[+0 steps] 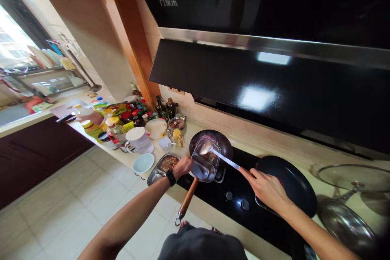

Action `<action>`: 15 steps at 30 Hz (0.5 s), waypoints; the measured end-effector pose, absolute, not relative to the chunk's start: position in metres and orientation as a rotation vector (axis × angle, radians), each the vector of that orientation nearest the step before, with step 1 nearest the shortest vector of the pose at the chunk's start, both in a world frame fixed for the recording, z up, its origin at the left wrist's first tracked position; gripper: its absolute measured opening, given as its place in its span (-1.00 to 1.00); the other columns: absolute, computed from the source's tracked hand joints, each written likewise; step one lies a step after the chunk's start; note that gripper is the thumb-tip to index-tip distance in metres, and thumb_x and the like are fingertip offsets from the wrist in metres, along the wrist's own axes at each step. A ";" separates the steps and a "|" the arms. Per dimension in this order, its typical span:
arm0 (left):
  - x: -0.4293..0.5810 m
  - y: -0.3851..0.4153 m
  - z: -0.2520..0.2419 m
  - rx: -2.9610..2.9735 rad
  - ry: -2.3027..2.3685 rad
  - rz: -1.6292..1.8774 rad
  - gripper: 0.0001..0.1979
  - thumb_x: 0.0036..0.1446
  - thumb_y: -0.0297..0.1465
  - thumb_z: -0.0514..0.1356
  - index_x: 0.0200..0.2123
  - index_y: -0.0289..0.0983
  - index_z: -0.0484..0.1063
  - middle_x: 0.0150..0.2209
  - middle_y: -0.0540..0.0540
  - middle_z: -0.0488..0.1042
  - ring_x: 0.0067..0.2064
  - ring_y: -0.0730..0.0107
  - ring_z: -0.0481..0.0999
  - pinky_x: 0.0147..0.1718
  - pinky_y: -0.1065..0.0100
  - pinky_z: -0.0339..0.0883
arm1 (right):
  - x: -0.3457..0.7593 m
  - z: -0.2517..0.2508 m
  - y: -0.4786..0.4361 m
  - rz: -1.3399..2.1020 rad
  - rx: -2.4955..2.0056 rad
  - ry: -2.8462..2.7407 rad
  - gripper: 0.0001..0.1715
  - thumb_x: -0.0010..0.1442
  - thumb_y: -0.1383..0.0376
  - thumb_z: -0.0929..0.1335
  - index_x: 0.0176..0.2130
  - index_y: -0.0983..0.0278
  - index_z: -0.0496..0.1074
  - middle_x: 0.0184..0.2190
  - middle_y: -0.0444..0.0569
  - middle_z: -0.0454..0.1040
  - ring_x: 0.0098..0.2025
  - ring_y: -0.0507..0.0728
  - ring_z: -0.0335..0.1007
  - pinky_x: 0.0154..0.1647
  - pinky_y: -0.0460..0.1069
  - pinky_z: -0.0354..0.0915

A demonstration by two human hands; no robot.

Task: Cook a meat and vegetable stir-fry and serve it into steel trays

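My left hand (pixel 183 166), with a black watch on its wrist, grips the left edge of a divided metal tray (pixel 203 168). The tray is tilted over a dark wok (pixel 226 148) on the left side of the stove. My right hand (pixel 263 185) is closed on the handle of a metal ladle (pixel 225 159), whose bowl is at the far compartment of the tray. Some food shows at the tray's far end and in the wok. The wok's wooden handle (pixel 189 200) points toward me over the counter edge.
A second metal tray (pixel 158 172) with chopped food, a light blue bowl (pixel 143 163) and a pitcher (pixel 139 139) stand left. A black pan (pixel 288 183) and glass lid (pixel 356 177) are right. The range hood (pixel 250 85) hangs above.
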State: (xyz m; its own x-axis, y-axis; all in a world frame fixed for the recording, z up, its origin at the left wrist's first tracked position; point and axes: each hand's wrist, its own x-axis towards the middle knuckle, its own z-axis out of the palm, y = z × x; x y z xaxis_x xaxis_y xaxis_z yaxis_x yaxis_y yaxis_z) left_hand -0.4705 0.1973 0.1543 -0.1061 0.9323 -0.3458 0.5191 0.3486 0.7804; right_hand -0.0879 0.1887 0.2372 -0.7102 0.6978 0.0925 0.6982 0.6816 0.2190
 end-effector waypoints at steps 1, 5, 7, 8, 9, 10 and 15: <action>-0.472 0.198 0.155 1.324 1.742 0.606 -0.71 0.15 -0.31 0.06 -0.62 -0.17 0.19 -0.58 -0.04 0.24 -0.41 0.26 0.32 -0.41 0.28 0.18 | -0.089 0.236 0.191 -0.369 -1.181 -2.881 -0.16 0.24 0.57 0.24 0.39 0.07 0.31 -0.19 -0.03 0.56 -0.29 0.06 0.52 -0.37 -0.12 0.31; -0.475 0.198 0.151 1.381 1.707 0.634 -0.77 0.12 -0.36 0.07 -0.57 -0.19 0.18 -0.53 0.00 0.26 -0.42 0.37 0.21 -0.39 0.32 0.14 | -0.092 0.229 0.200 -0.258 -1.197 -2.893 -0.22 0.29 0.53 0.25 0.39 0.07 0.32 -0.20 -0.04 0.56 -0.32 0.06 0.52 -0.40 -0.11 0.30; -0.475 0.196 0.148 1.354 1.716 0.635 -0.77 0.13 -0.36 0.07 -0.56 -0.19 0.17 -0.54 0.00 0.23 -0.43 0.37 0.19 -0.41 0.32 0.13 | -0.089 0.224 0.201 -0.129 -1.250 -2.860 -0.35 0.39 0.43 0.22 0.38 0.09 0.34 -0.20 -0.04 0.57 -0.36 0.06 0.52 -0.40 -0.10 0.31; -0.475 0.195 0.146 1.331 1.725 0.633 -0.76 0.14 -0.35 0.06 -0.57 -0.18 0.15 -0.55 0.01 0.19 -0.44 0.37 0.18 -0.42 0.32 0.12 | -0.087 0.223 0.201 -0.028 -1.268 -2.831 -0.40 0.43 0.36 0.21 0.37 0.11 0.35 -0.19 -0.03 0.58 -0.36 0.06 0.53 -0.38 -0.09 0.34; -0.475 0.194 0.145 1.303 1.734 0.629 -0.74 0.15 -0.35 0.06 -0.58 -0.17 0.14 -0.57 0.01 0.15 -0.46 0.36 0.17 -0.44 0.31 0.12 | -0.085 0.221 0.201 0.092 -1.274 -2.796 -0.44 0.46 0.31 0.19 0.36 0.12 0.37 -0.19 -0.03 0.58 -0.34 0.07 0.55 -0.35 -0.07 0.37; -0.475 0.192 0.143 1.276 1.741 0.629 -0.73 0.16 -0.34 0.05 -0.58 -0.16 0.12 -0.58 0.02 0.12 -0.47 0.36 0.17 -0.45 0.31 0.13 | -0.082 0.221 0.200 0.217 -1.271 -2.755 -0.46 0.48 0.26 0.19 0.35 0.13 0.38 -0.18 -0.02 0.59 -0.30 0.08 0.56 -0.30 -0.06 0.40; -0.473 0.188 0.139 1.189 1.732 0.637 -0.72 0.16 -0.35 0.05 -0.59 -0.16 0.12 -0.58 0.02 0.11 -0.50 0.37 0.16 -0.46 0.31 0.17 | -0.077 0.222 0.196 0.545 -1.300 -2.548 -0.46 0.48 0.14 0.19 0.32 0.14 0.42 -0.16 0.01 0.63 -0.25 0.12 0.56 -0.17 0.00 0.46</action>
State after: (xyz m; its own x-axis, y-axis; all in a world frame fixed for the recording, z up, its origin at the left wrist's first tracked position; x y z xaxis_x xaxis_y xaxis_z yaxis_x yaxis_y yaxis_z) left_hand -0.4726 0.1876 0.1393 -0.1194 0.9125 -0.3912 0.4417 0.4017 0.8022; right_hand -0.0774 0.1957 0.2218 -0.5801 0.8139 0.0341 0.7285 0.5371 -0.4252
